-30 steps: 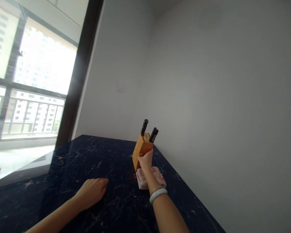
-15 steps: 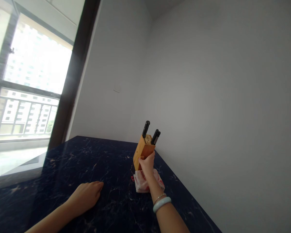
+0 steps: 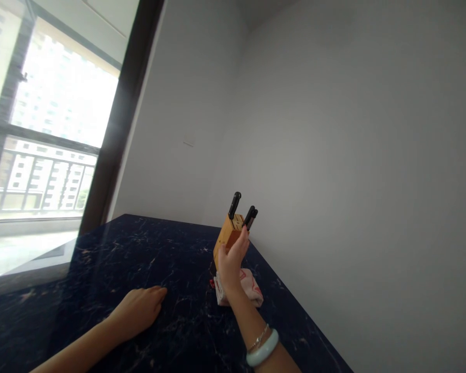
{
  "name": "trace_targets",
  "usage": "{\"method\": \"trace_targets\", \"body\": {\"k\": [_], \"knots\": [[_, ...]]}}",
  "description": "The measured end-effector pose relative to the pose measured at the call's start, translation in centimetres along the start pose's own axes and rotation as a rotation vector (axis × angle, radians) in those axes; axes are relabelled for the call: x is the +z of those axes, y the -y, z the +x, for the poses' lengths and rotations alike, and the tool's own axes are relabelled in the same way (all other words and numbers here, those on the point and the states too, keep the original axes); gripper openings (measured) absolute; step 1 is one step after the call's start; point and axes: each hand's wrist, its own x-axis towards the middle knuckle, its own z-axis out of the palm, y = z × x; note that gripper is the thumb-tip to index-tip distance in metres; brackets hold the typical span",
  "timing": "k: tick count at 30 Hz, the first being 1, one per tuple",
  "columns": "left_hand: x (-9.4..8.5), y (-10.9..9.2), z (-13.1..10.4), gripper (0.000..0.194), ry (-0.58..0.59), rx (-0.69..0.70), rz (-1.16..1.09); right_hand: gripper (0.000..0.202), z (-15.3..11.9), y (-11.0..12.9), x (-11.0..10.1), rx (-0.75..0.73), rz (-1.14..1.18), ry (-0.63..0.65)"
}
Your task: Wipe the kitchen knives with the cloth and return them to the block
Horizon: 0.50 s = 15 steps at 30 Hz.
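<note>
A wooden knife block stands tilted on the dark table, with several black-handled knives, among them one taller knife, in its top slots. My right hand is raised before the block's near face, thumb and fingers apart and nothing gripped. Whether it still touches the wood I cannot tell. Beneath that wrist lies a folded white and pink cloth, partly covered by my forearm. My left hand rests on the tabletop to the left, its fingers curled in loosely with nothing visible in them.
The dark blue marbled table reaches to the grey wall, its right edge running along it. A small red item lies beside the cloth. At the left are a dark frame and a bright window.
My right hand has loosened from the knife block; its fingers have opened and point upward. The block and my left hand stay where they were.
</note>
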Motion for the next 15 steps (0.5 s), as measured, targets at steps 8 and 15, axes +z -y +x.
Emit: {"method": "trace_targets", "body": {"k": [8,15], "knots": [[-0.5,-0.5,-0.4,0.030,-0.022,-0.006,0.029,0.067,-6.6,3.3,-0.2,-0.490,0.301,0.913],[-0.4,0.0,-0.3,0.033,0.002,0.021,-0.011,0.084,-9.4,2.4,0.5,-0.435,0.318,1.124]]}}
